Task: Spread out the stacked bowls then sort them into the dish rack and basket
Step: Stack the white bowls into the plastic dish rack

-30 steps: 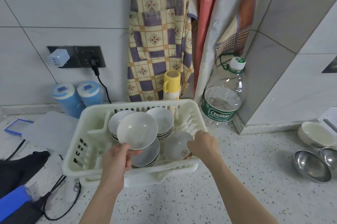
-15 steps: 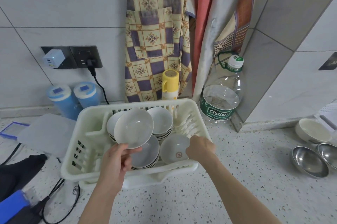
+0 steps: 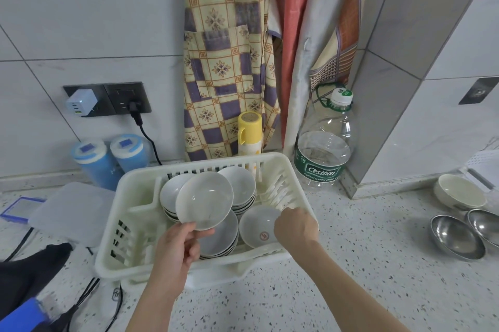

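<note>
Left hand (image 3: pixel 175 248) fingers pinched on a tilted bowl (image 3: pixel 204 200); right hand (image 3: pixel 295 226) fingers curled on another bowl's (image 3: pixel 256 226) rim.

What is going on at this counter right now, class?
A person is sorting small white bowls in a white plastic dish rack. The left hand holds one shallow bowl tilted above the stacks of bowls in the rack. The right hand reaches in at the rim of a single bowl with a small emblem. Two metal bowls and a cream bowl sit on the counter to the right.
</note>
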`<state>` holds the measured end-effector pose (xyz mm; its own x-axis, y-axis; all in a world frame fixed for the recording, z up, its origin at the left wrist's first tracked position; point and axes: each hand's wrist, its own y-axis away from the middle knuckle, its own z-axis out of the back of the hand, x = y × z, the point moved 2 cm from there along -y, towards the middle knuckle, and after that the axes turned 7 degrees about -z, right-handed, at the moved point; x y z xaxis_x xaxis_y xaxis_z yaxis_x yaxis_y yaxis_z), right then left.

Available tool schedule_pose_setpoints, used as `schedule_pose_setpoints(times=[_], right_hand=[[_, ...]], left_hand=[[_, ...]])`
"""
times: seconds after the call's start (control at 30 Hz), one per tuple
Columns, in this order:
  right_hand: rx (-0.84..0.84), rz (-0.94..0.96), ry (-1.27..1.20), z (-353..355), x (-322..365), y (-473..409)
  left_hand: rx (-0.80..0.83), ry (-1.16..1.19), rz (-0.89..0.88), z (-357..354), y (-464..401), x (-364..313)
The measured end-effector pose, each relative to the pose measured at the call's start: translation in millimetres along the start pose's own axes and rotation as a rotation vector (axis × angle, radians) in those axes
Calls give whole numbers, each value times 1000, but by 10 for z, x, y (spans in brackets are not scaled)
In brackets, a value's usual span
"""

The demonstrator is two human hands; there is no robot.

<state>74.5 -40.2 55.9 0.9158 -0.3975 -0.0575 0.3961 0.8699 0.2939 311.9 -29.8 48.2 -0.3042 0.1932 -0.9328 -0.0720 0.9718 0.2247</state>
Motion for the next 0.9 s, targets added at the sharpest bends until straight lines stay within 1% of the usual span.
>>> schedule_pose_setpoints(times=[0.07,0.13,0.2,0.4,0.67,0.9], right_hand=[[44,24,-85,14,-42,5],[135,63,-162,55,-92,-24],[186,81,-185,97,-112,-53],[130,73,-64,100,-50,-102],[44,150,156,80,66,-101],[34,178,157,72,100,-127]], left_hand=[[2,-5,-3,3,-3,8],[9,-11,-4,3,-7,11],[10,-11,-4,5,-7,18],[16,-14,1,15,-16,26],[15,-21,-8,13,-14,36],[13,-28,3,8,-14,36]])
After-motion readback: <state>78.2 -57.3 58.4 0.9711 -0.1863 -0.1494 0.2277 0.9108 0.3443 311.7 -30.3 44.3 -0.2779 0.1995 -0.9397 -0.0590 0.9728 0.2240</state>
